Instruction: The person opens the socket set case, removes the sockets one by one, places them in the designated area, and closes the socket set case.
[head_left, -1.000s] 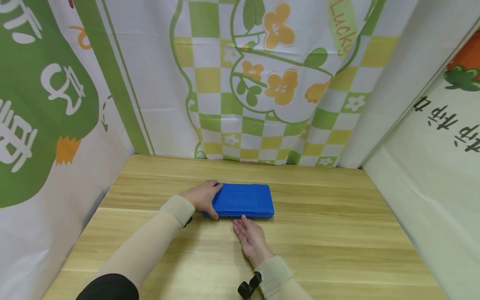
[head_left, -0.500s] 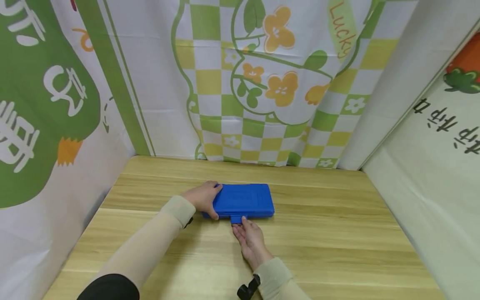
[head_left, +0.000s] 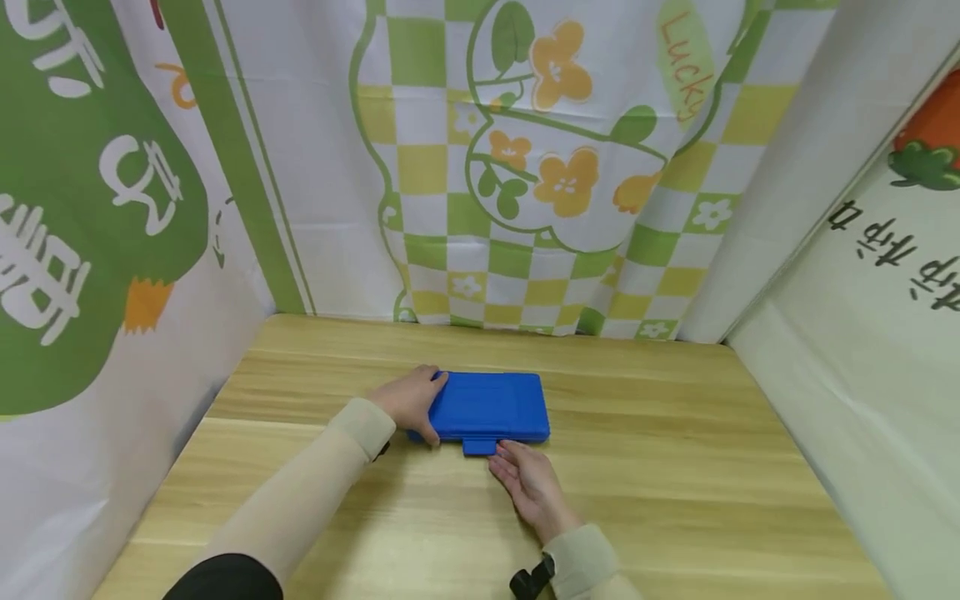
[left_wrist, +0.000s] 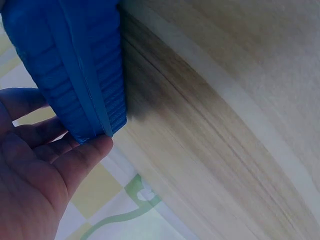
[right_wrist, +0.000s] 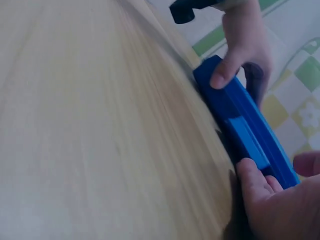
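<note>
A printed curtain (head_left: 90,208) hangs at the far left, with a checked flower curtain (head_left: 525,167) across the back. The wooden table (head_left: 675,467) runs from wall to wall. The left hand (head_left: 408,400) grips the left end of a flat blue case (head_left: 491,406), thumb on the near corner and fingers curled over the far edge; the left wrist view shows the thumb (left_wrist: 80,155) pressed against the case's ribbed corner (left_wrist: 75,75). The case lies flat on the table, near its middle and slightly toward the back, lid down. A small blue latch (head_left: 480,447) sticks out from the case's near edge, flipped outward. Just right of the latch, the right hand (head_left: 528,483) rests palm-up on the table, fingers relaxed and holding nothing, fingertips touching the case's near edge. A pale curtain (head_left: 862,333) with dark characters closes the right side.
</note>
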